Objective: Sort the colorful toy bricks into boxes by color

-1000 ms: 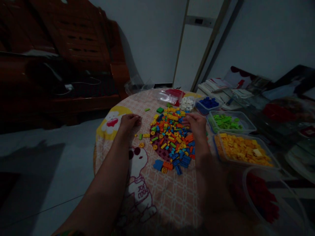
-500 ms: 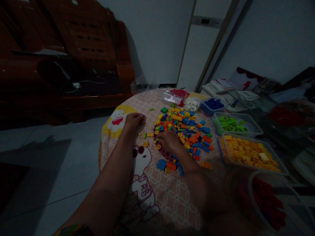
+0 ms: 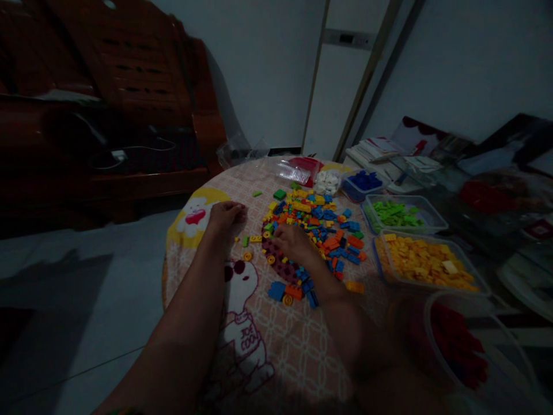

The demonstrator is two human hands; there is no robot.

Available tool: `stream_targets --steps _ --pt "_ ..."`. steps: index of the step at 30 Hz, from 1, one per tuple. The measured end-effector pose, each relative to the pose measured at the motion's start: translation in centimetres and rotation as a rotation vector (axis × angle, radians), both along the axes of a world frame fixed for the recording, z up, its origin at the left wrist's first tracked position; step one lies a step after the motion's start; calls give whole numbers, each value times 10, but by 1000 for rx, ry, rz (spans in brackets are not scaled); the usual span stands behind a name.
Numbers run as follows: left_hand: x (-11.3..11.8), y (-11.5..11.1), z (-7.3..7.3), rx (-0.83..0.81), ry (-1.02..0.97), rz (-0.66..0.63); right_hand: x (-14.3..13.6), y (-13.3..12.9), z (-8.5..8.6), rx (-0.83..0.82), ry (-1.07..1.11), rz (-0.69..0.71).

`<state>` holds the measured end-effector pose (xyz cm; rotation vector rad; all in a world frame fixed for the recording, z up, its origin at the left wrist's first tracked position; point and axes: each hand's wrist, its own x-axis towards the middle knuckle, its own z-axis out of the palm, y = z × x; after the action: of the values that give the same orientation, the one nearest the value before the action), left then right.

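On the round table a mixed pile of toy building bricks (image 3: 322, 222) spreads out in yellow, orange, blue and green. My right hand (image 3: 294, 242) is at the pile's left side, its fingers curled together; whatever is between them is too small to make out. To the left, my left hand (image 3: 225, 215) rests over the cloth with its fingers bent closed, and any piece in it is hidden. Between the hands lie a yellow brick (image 3: 256, 238), a small green brick (image 3: 245, 241) and a yellow wheel-shaped piece (image 3: 247, 256).
Plastic boxes line the right side: blue bricks (image 3: 365, 181), light green bricks (image 3: 395, 214), yellow bricks (image 3: 425, 262) and red bricks (image 3: 458, 346). White bricks (image 3: 327, 183) and clear plastic packaging (image 3: 294, 171) sit at the far edge. A wooden bench (image 3: 147, 104) stands beyond.
The view has shifted slightly, so the table appears further left. My right hand has drawn back a little from the loose pieces at the pile's left edge. My left hand stays much the same.
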<state>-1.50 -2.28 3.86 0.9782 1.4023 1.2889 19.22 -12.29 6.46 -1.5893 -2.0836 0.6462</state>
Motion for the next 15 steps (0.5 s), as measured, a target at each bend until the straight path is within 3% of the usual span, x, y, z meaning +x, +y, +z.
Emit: stream_targets --steps 9,15 --pt "-5 6 -12 50 -7 -12 48 18 8 -98 871 -392" --pt "-4 5 -8 40 -13 -9 102 23 11 151 1272 -674"
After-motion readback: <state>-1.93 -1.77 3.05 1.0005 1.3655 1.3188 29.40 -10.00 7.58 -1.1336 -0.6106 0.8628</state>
